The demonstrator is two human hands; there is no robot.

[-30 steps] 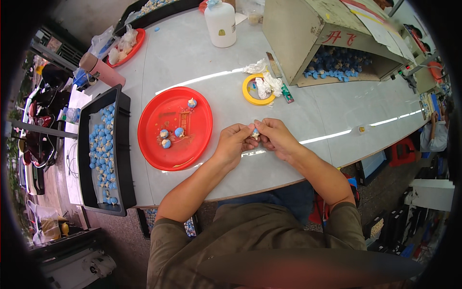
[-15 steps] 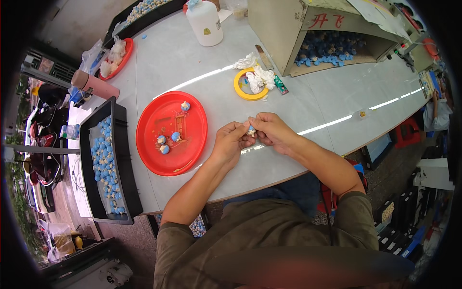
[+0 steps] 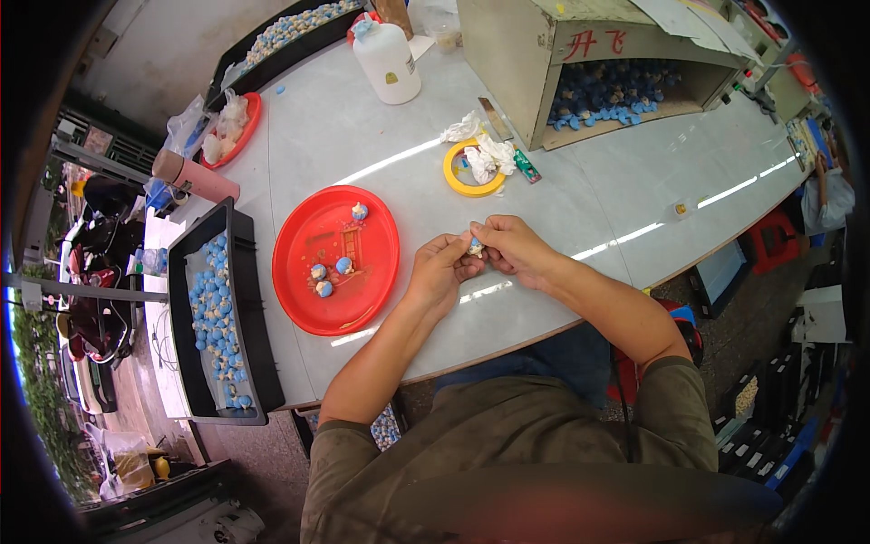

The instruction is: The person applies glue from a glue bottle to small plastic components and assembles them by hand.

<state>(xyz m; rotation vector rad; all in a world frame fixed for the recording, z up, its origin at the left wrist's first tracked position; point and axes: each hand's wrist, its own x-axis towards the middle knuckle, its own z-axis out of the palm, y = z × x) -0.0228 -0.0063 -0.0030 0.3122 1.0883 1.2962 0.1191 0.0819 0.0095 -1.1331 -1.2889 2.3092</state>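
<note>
Left hand (image 3: 439, 270), right hand (image 3: 517, 248) pinch one blue piece (image 3: 476, 247); red plate (image 3: 297, 238): four pieces (image 3: 344, 265).

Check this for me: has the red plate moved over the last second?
No. The red plate still overlaps the same tabletop seam along its left rim; the whole view shifted instead.
</note>
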